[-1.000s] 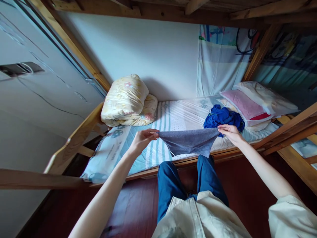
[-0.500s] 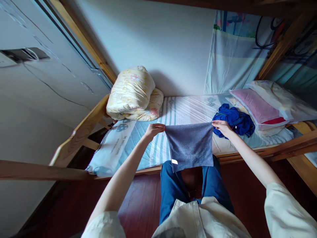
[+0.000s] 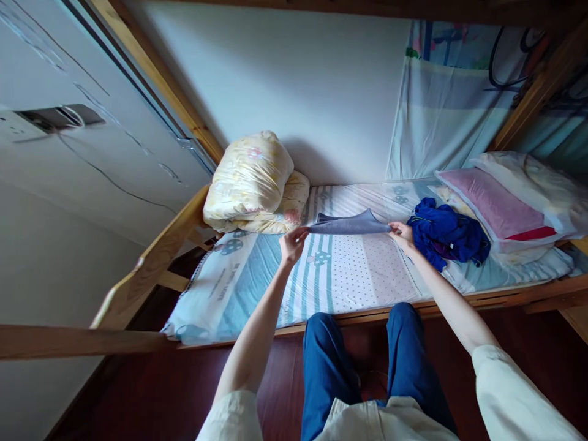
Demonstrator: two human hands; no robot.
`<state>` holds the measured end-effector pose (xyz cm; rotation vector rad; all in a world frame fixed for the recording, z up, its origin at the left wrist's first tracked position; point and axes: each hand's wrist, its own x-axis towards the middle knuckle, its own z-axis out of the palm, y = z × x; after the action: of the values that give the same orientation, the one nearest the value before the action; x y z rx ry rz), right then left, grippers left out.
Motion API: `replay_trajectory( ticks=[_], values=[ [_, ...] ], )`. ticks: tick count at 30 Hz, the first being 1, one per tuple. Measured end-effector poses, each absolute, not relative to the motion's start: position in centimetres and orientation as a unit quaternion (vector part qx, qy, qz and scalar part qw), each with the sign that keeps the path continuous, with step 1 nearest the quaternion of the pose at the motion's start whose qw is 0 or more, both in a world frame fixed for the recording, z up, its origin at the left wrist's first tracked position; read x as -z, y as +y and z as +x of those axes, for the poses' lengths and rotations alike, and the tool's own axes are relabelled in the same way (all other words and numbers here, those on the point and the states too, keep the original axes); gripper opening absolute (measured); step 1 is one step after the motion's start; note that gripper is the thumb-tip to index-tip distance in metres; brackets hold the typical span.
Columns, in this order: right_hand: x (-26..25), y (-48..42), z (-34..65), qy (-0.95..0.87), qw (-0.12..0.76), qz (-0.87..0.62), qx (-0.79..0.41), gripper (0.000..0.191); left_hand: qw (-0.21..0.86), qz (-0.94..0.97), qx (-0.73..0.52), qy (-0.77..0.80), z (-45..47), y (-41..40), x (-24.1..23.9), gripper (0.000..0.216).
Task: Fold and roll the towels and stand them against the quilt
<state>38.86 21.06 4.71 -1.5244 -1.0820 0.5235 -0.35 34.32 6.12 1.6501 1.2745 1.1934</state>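
A grey towel [image 3: 349, 225] is stretched between my two hands above the bed, its far part swung up and away from me, so its face is seen nearly edge-on. My left hand [image 3: 294, 242] pinches one near corner, and my right hand [image 3: 402, 235] pinches the other. Beneath the towel lies the patterned bed sheet [image 3: 353, 275]. Just right of my right hand sits a crumpled heap of blue clothing [image 3: 448, 233]. Beyond my left hand rests a folded yellow floral quilt [image 3: 250, 184].
A pink pillow [image 3: 496, 202] and a clear plastic-wrapped bundle [image 3: 533, 177] lie at the bed's right end. Wooden bed rails [image 3: 82, 343] run along the front left. A cloth [image 3: 427, 116] hangs on the wall. Wires dangle from a wall socket [image 3: 22, 125].
The towel hung down in front of my knees; now its loose end has flipped up and away over the bed. Both hands keep their corners. The view has shifted slightly.
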Motion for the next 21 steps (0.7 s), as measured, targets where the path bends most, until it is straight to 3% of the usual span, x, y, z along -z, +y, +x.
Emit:
replay_trajectory(
  ticks=[7, 10, 14, 17, 21],
  values=[
    [8.2, 14.4, 36.6, -0.366, 0.457, -0.733, -0.346, 0.029, 0.391, 0.642, -0.337, 0.566, -1.0, 26.4, 7.6, 0.025],
    [12.7, 11.1, 35.1, -0.331, 0.423, -0.751, -0.383, 0.015, 0.414, 0.632, -0.252, 0.604, -1.0, 23.3, 12.3, 0.02],
    [15.9, 8.7, 34.3, -0.307, 0.422, -0.756, -0.396, 0.002, 0.432, 0.619, -0.227, 0.615, -1.3, 21.1, 15.8, 0.027],
    [16.9, 9.0, 34.4, -0.296, 0.441, -0.755, -0.384, 0.01, 0.429, 0.598, -0.238, 0.633, -1.5, 21.1, 17.3, 0.038],
    [17.2, 9.5, 34.6, -0.283, 0.465, -0.748, -0.38, 0.022, 0.444, 0.565, -0.264, 0.643, -1.5, 22.0, 18.4, 0.037]
  ],
)
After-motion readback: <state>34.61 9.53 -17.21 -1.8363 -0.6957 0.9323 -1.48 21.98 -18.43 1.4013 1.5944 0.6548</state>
